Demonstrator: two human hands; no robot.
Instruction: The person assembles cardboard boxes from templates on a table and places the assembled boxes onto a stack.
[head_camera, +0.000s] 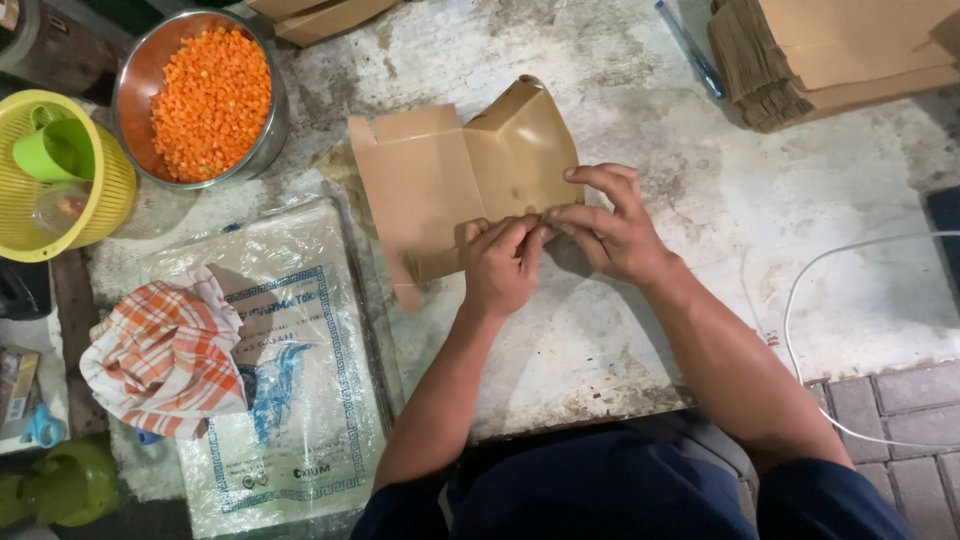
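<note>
While both hands pinch the near edge of one brown cardboard box blank (465, 185) lying half-folded mid-table, the left hand (500, 265) has fingers curled tight on the flap and the right hand (610, 232) presses its fingertips narrow along the crease, so folding looks underway and firm, even pressure is needed next. Further off: one plastic sack (300, 400), one checked cloth (165, 360), one steel bowl (135, 70) of orange bits, one yellow basket (110, 190), and a flat-blank stack (830, 60), perhaps dozens

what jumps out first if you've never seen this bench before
Dead centre, the left hand and right hand pinch a brown cardboard box being folded on the stained table. At upper left, a steel bowl of bright orange bits glows beside a yellow basket.
</note>
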